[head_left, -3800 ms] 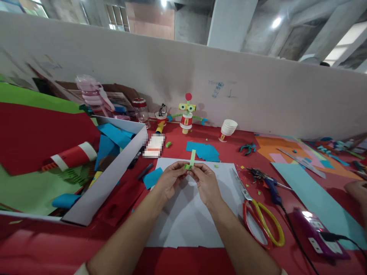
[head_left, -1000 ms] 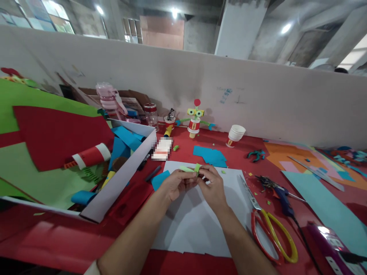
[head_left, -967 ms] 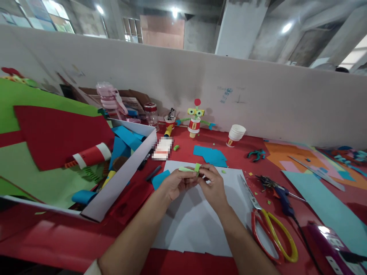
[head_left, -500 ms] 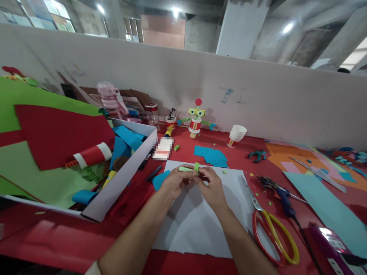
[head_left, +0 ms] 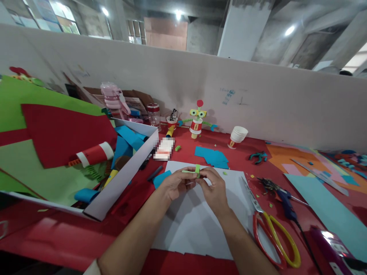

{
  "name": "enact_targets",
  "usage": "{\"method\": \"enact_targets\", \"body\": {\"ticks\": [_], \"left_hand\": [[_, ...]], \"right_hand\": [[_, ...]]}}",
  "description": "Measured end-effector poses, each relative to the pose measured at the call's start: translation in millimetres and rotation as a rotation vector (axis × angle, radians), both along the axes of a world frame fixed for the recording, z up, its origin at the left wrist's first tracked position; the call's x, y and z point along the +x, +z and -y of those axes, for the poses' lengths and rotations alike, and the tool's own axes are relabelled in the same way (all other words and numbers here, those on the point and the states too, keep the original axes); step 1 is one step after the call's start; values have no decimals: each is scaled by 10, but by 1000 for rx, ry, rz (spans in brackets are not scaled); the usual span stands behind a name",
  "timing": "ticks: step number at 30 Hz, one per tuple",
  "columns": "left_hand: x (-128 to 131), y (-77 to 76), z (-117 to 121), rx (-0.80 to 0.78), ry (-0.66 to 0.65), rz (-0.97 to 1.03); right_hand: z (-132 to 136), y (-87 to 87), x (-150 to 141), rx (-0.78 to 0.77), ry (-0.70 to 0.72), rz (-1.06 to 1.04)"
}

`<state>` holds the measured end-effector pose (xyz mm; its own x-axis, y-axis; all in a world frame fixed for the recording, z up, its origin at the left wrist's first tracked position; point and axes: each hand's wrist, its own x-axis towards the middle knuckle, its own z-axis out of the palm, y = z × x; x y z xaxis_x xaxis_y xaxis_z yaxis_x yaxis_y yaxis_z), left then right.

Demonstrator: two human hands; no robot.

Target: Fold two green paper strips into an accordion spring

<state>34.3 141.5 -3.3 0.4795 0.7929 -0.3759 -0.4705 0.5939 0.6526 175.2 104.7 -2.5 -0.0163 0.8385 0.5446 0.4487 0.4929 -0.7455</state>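
Light-green paper strips (head_left: 197,168) cross each other between my fingertips, one end pointing up and another lying toward the left. My left hand (head_left: 177,184) pinches them from the left. From the right, the thumb and fingers of my right hand (head_left: 212,186) close on the same strips. Both hands are just above a white paper sheet (head_left: 197,225). The part of the strips inside the fingers is hidden. Beyond my hands lie blue paper pieces (head_left: 211,157), and farther back stands a paper-cup figure (head_left: 196,125) with folded green arms.
Scissors (head_left: 259,214) with red and yellow handles lie right of the sheet, beside a glue gun (head_left: 282,202) with a cord. An open white box (head_left: 126,173) of coloured paper stands left. Stacked paper cups (head_left: 238,134) and teal pliers (head_left: 258,157) are farther back.
Earlier one strip stood upright between my fingers; now it points left, with a short end sticking up. In the last second my hands have barely moved; the view has shifted slightly.
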Motion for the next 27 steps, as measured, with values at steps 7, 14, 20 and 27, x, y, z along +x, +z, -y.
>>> {"method": "enact_targets", "body": {"ticks": [7,14,20,27], "left_hand": [[45,0,17,-4,51,39],[21,13,18,35,58,4],[43,3,27,45,44,30],[69,39,42,106,127,-112]], "right_hand": [[-26,-36,-11,-37,-20,-67],[-7,-2,-10,1,-17,10],[-29,-40,1,-12,-49,-27],[-58,16,58,-307,111,-275]]}}
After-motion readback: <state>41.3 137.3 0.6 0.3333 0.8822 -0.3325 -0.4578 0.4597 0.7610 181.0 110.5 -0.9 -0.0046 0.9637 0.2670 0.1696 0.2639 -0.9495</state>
